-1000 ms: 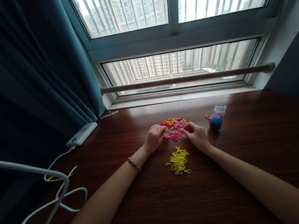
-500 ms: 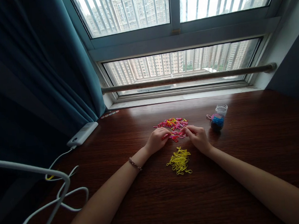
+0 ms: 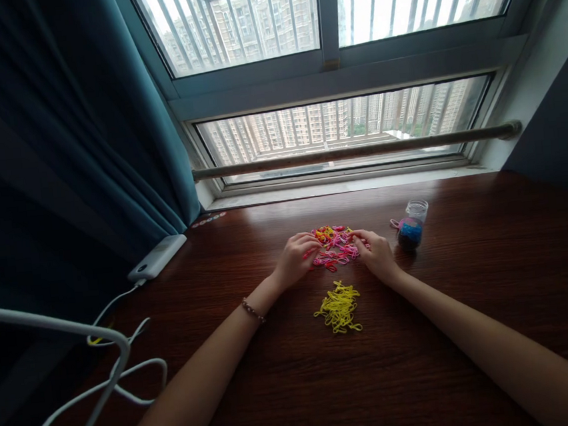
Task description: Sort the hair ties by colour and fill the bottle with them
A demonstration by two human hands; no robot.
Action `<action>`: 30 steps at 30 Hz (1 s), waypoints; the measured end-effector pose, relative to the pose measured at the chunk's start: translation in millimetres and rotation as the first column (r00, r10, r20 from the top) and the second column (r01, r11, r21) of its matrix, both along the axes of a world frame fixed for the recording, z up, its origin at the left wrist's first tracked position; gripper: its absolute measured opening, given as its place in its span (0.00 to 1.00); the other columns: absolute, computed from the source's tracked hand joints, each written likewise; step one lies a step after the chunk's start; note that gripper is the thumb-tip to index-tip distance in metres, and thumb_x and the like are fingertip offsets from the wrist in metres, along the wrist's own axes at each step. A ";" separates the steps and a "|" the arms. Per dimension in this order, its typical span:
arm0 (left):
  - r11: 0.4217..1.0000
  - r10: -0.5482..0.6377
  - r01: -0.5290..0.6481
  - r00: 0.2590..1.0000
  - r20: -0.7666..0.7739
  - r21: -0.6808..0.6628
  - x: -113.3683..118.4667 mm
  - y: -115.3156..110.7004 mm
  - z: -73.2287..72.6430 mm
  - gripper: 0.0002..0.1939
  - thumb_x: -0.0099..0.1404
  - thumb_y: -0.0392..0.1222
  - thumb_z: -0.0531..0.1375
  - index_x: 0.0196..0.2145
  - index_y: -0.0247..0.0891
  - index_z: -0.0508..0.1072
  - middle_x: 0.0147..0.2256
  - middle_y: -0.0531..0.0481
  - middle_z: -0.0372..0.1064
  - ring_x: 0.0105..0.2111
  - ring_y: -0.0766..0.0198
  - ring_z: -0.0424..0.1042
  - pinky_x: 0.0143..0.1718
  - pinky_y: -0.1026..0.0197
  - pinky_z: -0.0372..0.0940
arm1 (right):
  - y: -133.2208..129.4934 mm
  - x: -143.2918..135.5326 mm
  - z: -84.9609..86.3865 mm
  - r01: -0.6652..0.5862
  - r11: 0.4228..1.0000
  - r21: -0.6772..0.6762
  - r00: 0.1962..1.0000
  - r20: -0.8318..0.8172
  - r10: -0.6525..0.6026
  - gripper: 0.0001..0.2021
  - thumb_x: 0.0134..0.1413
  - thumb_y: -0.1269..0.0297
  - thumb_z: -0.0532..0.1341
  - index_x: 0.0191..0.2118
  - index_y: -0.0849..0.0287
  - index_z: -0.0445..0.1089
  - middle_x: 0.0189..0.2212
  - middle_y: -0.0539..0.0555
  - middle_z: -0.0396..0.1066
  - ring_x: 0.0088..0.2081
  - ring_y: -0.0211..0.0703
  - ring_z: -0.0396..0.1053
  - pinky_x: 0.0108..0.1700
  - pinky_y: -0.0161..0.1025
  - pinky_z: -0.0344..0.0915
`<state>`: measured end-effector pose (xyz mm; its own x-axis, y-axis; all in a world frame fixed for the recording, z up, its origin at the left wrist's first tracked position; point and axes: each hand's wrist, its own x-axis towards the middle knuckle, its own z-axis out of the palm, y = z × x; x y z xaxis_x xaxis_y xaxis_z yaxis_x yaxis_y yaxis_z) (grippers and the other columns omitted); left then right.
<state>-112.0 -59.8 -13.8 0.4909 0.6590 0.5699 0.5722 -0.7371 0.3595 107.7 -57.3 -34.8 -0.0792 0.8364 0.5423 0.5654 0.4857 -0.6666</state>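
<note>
A mixed pile of small elastic hair ties, pink and red with some yellow, lies on the dark wooden table between my hands. My left hand rests at the pile's left edge, fingers bent and thumb a little apart, with red ties beside its fingertips. At the right edge, my right hand has thumb and fingers closed together over pink ties; what exactly is between them is too small to make out. Nearer to me is a separate heap of yellow hair ties, touched by neither hand.
A clear jar with blue and dark contents stands right of my right hand, a pink loop beside it. At the left lie a white power bank and its looped white cable. The window sill borders the table's far side.
Both hands have shifted slightly up the pile, and their fingertips have moved from the near pink ties towards its far part. The near pink ties look more spread out.
</note>
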 end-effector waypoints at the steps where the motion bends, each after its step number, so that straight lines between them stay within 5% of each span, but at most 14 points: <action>1: 0.996 0.084 -0.084 0.997 -0.001 0.035 -4.9 7.5 -1.7 0.09 0.61 0.37 0.53 0.37 0.38 0.72 0.38 0.47 0.70 0.44 0.60 0.64 0.48 0.53 0.58 | 3.1 -0.7 0.2 -0.025 1.000 0.019 0.999 0.033 0.024 0.12 0.54 0.66 0.52 0.39 0.60 0.70 0.36 0.56 0.72 0.39 0.45 0.67 0.42 0.40 0.62; 5: 0.969 0.241 -0.232 0.962 -0.127 0.080 -12.5 28.3 -9.6 0.14 0.62 0.34 0.51 0.45 0.39 0.67 0.45 0.47 0.67 0.51 0.58 0.58 0.53 0.50 0.53 | 16.9 -12.1 0.9 -0.168 0.984 0.058 0.967 0.202 0.153 0.14 0.54 0.69 0.51 0.44 0.60 0.68 0.42 0.57 0.69 0.47 0.45 0.62 0.50 0.42 0.59; 13: 0.966 0.250 -0.260 0.915 -0.317 0.011 -9.1 35.1 -25.0 0.23 0.64 0.34 0.46 0.57 0.39 0.52 0.55 0.43 0.56 0.57 0.61 0.50 0.57 0.47 0.41 | 38.1 -37.9 -10.5 -0.296 0.954 0.047 0.866 0.435 0.247 0.18 0.56 0.68 0.51 0.52 0.55 0.61 0.51 0.54 0.63 0.56 0.48 0.51 0.55 0.50 0.51; 23: 0.971 0.238 -0.238 0.945 -0.223 0.025 -9.6 31.7 -20.6 0.16 0.64 0.34 0.47 0.48 0.41 0.64 0.46 0.46 0.67 0.53 0.60 0.57 0.55 0.46 0.45 | 27.5 -30.4 -2.2 -0.264 0.954 0.143 0.929 0.304 0.212 0.11 0.55 0.68 0.52 0.28 0.58 0.71 0.32 0.55 0.72 0.40 0.44 0.65 0.47 0.42 0.58; 30: 0.981 0.194 -0.184 0.950 -0.244 0.064 -12.9 32.2 -22.0 0.13 0.58 0.29 0.52 0.38 0.40 0.70 0.42 0.48 0.68 0.50 0.58 0.58 0.53 0.48 0.47 | 28.6 -31.7 -5.0 -0.146 0.978 0.148 0.962 0.251 0.106 0.13 0.56 0.66 0.52 0.25 0.58 0.70 0.29 0.55 0.70 0.36 0.44 0.64 0.43 0.41 0.60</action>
<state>-124.9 -27.6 -35.8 0.4889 0.7324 0.4738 0.7695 -0.6180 0.1611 76.0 -28.7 -39.8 -0.3228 0.7125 0.6230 0.6261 0.6544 -0.4239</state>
